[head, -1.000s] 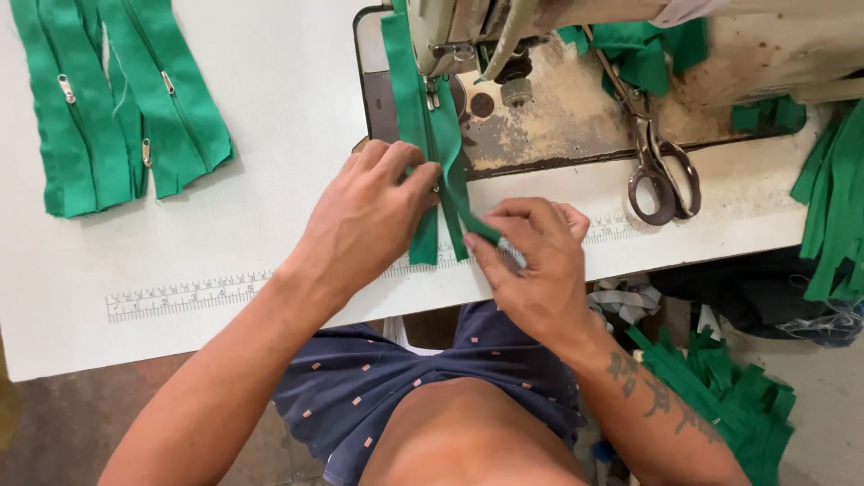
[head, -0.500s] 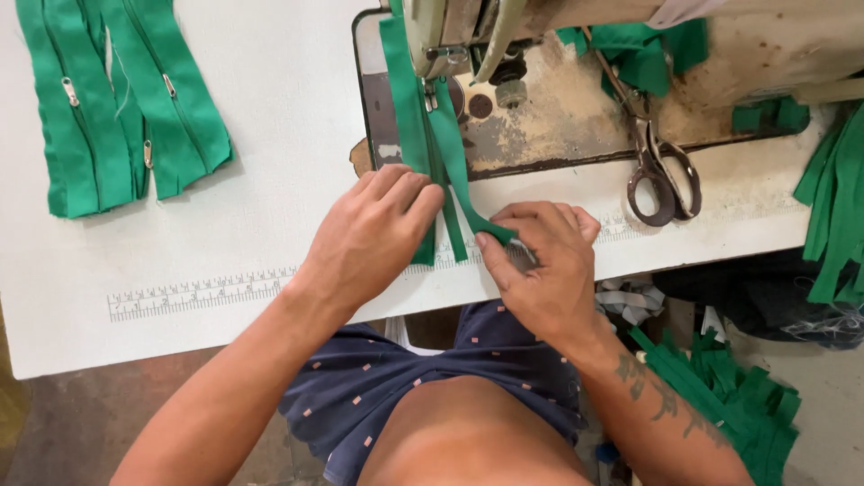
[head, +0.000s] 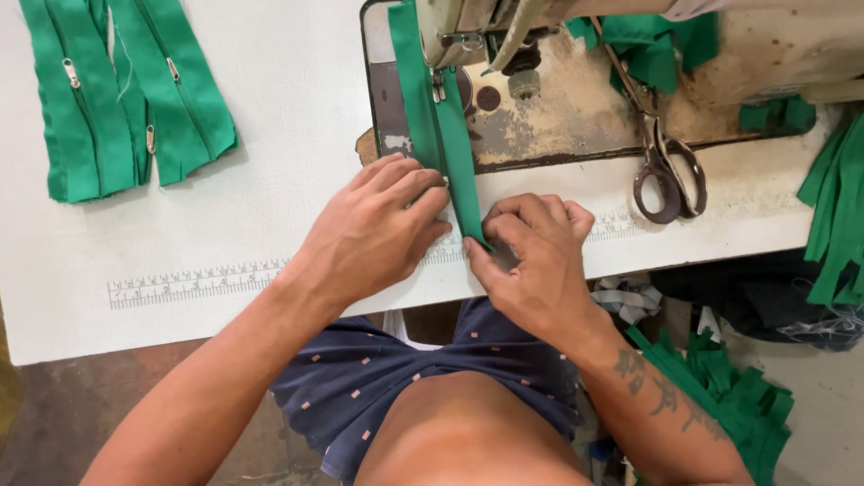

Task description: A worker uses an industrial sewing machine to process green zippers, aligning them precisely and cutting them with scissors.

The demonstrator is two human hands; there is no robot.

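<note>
A green fabric strip with a zipper [head: 436, 126] runs from under the presser foot of a worn sewing machine [head: 504, 36] down to the table's front edge. My left hand [head: 378, 225] lies flat on the strip's left side, fingers together, pressing it to the white table [head: 270, 162]. My right hand [head: 531, 252] pinches the strip's lower end between thumb and curled fingers. Both hands meet at the strip, just in front of the machine bed.
A pile of finished green zipper strips [head: 117, 99] lies at the table's far left. Scissors [head: 661, 162] rest right of the needle. More green pieces hang at the right edge [head: 837, 216] and lie on the floor [head: 729, 396]. A ruler scale [head: 189, 283] marks the table's front.
Both hands have shifted slightly toward the machine. The strip's lower end, earlier slanted to the right, now lies straighter between the two hands.
</note>
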